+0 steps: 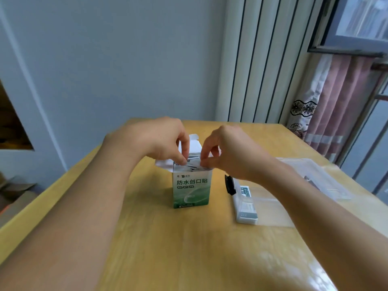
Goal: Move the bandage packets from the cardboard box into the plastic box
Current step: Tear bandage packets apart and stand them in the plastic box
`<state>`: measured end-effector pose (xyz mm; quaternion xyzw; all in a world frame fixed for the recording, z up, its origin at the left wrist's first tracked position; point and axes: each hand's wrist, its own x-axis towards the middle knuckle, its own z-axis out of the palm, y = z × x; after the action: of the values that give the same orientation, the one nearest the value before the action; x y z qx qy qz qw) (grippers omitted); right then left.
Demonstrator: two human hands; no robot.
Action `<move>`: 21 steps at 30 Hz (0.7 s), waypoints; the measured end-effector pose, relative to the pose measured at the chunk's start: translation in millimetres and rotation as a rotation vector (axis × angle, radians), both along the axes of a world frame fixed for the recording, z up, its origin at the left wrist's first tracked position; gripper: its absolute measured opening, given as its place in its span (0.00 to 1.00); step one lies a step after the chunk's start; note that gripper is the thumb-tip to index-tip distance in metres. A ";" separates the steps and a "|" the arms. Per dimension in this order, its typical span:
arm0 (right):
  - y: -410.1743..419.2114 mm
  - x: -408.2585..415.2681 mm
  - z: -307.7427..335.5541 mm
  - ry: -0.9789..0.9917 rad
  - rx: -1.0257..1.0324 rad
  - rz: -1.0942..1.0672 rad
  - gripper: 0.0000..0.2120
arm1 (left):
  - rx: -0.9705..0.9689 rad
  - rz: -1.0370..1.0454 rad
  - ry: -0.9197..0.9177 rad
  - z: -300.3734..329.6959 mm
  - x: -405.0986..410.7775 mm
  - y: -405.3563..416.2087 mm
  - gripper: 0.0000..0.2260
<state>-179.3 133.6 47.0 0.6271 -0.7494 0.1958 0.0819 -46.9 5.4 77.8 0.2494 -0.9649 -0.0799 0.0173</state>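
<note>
I'm watching both hands working at the open top of the carton (190, 189), which is standing upright on the table (159, 238). The left hand (163, 141) is curling its fingers down onto the packets (192, 162) poking out of the mouth, and the right hand (226, 152) is pinching them from the other side (flaps folded outward). The plastic box (249, 206) is lying just right of the carton, with its clear lid (315, 177) resting farther right.
</note>
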 end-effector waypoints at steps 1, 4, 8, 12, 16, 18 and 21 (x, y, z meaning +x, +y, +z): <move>-2.0 -0.6 -2.9 0.003 0.028 -0.009 0.03 | 0.002 0.001 -0.015 -1.7 -0.8 -0.1 0.05; -4.9 -1.5 -7.1 -0.010 0.057 -0.016 0.02 | 0.029 -0.006 -0.042 -6.5 -3.6 0.6 0.04; -5.5 -0.5 -3.6 -0.079 0.113 0.007 0.02 | 0.069 -0.009 -0.029 -5.3 -2.3 -0.1 0.04; -5.6 -1.4 -4.3 -0.087 0.150 0.033 0.03 | 0.130 -0.010 -0.034 -3.7 0.6 -2.4 0.05; -2.1 -2.8 0.7 -0.139 0.090 0.045 0.05 | 0.153 -0.009 -0.026 -3.2 1.4 -2.7 0.08; 1.2 -6.9 8.2 -0.228 0.023 0.049 0.06 | 0.178 -0.007 0.021 -1.0 1.8 -2.7 0.13; 6.9 -17.6 16.3 -0.482 -0.071 0.078 0.08 | 0.226 -0.033 0.162 0.0 1.9 -5.1 0.13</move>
<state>-196.9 140.5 63.3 0.5875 -0.7151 0.3691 -0.0850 -45.0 0.3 77.8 0.2268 -0.9491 -0.2085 0.0658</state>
